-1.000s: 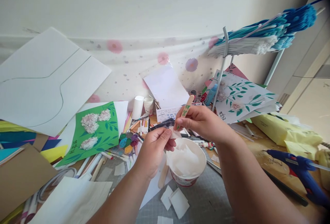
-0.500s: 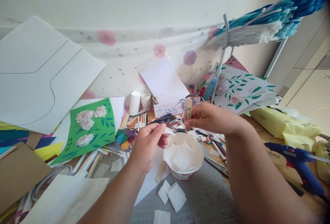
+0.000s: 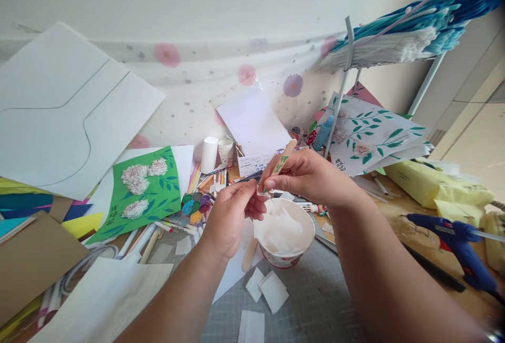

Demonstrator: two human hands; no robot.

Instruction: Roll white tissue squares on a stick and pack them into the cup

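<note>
My right hand point(image 3: 311, 180) pinches a wooden craft stick point(image 3: 285, 157) with green writing, tilted with its lower end at my left fingertips. My left hand point(image 3: 231, 214) is closed, thumb against fingers, on a small piece of white tissue paper that the fingers now mostly hide. The two hands meet just above a paper bowl point(image 3: 284, 262) holding loose white tissue pieces point(image 3: 282, 231). A second wooden stick point(image 3: 250, 253) leans beside the bowl's left side. Several folded white tissue squares point(image 3: 273, 291) lie on the grey cutting mat point(image 3: 307, 311) in front.
At the right are a blue glue gun point(image 3: 453, 238) and a yellow tissue pack point(image 3: 437, 182). A green flower picture point(image 3: 161, 201) stands at the left, near paint pots point(image 3: 195, 205) and markers. Blue and white pipe cleaners point(image 3: 402, 32) rest on a rack above right.
My right hand has moved left and tilted the stick, bringing its lower end to my left fingertips. The white tissue piece in my left hand is now mostly hidden. The view has shifted slightly.
</note>
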